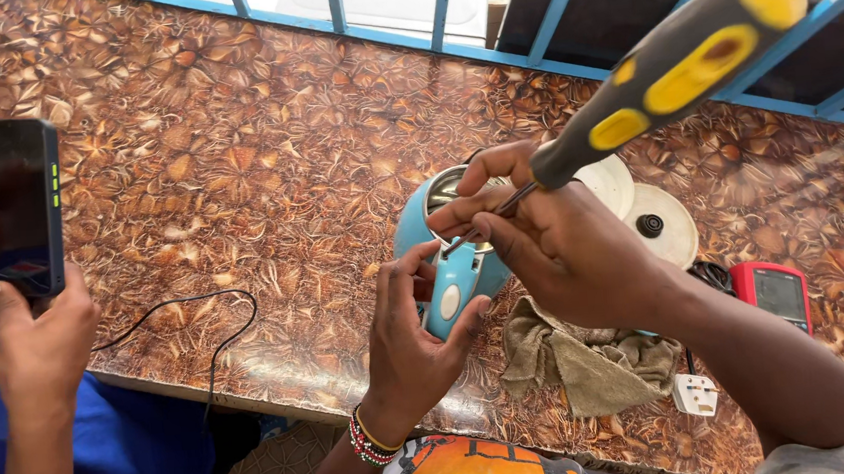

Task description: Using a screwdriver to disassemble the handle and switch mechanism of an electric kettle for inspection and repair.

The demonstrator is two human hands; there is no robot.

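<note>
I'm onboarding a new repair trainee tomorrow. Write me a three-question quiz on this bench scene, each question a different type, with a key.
1. True or false: the right hand holds a screwdriver with a black and yellow handle.
2. What does the left hand grip? A) the blue kettle B) the red meter C) the white plug
3. Fill in: a crumpled ____ lies by the kettle at the counter edge.

Key: 1 true; 2 A; 3 cloth.
</note>
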